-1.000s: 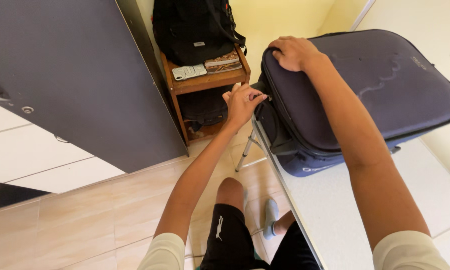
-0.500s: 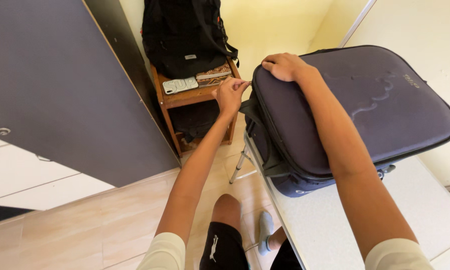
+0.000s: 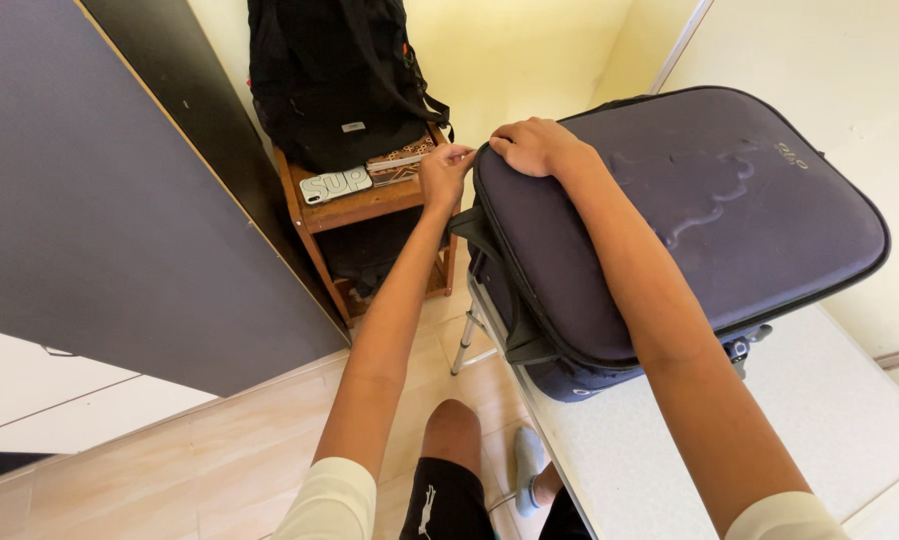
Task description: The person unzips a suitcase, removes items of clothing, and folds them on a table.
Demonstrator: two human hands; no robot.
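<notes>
A dark blue soft suitcase lies on a white table at the right. My right hand presses down on the suitcase's far left corner, fingers curled over the lid's edge. My left hand is pinched on the zipper pull at that same corner, just left of my right hand. The pull itself is hidden between my fingers.
A small wooden shelf stand holds a black backpack, a phone and a patterned book. A dark grey door panel stands at the left. Tiled floor and my knees are below.
My left hand has run the zipper pull up the suitcase's left side to the far corner, next to my right hand. The view has shifted so the suitcase sits lower in the frame.
</notes>
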